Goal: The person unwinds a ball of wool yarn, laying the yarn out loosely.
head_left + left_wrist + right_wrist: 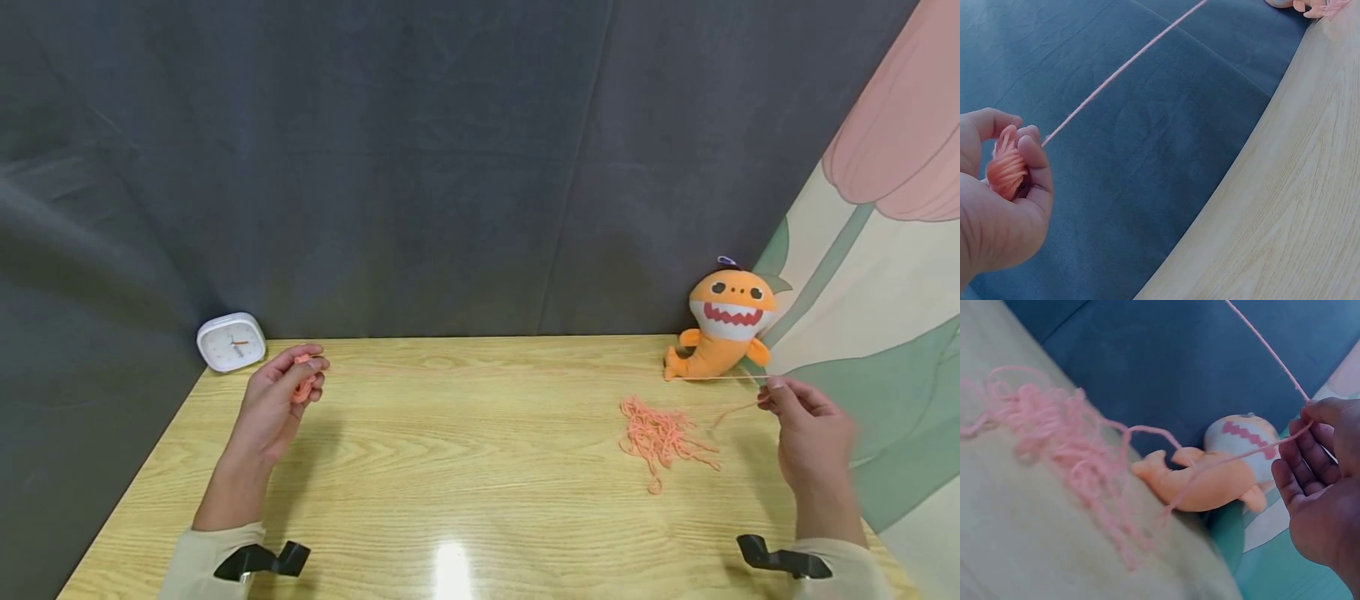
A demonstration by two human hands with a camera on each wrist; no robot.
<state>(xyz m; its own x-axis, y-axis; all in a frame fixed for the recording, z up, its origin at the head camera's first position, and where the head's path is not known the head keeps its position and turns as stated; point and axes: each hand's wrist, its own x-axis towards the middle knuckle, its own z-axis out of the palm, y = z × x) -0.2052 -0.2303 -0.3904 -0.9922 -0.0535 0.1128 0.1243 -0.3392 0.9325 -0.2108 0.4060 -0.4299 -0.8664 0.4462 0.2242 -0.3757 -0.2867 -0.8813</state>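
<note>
A small wound bundle of coral yarn (1008, 172) is held in my left hand (281, 400), thumb and fingers curled round it. From that hand a taut strand (1124, 67) runs off toward the right, as the left wrist view shows. My right hand (813, 429) pinches the strand between thumb and fingertips, above the table's right side. Below its grip the yarn sags down to a loose tangled heap (660, 432) of the same coral yarn on the table. In the right wrist view the heap (1066, 437) lies left of the hand, with several loops trailing.
An orange shark plush toy (723, 321) sits at the back right corner, just behind the yarn. At the back left corner stands a white clock (232, 342). A dark curtain (420, 167) hangs behind the wooden table (465, 450), and a flower-patterned cloth (885, 333) is at the right.
</note>
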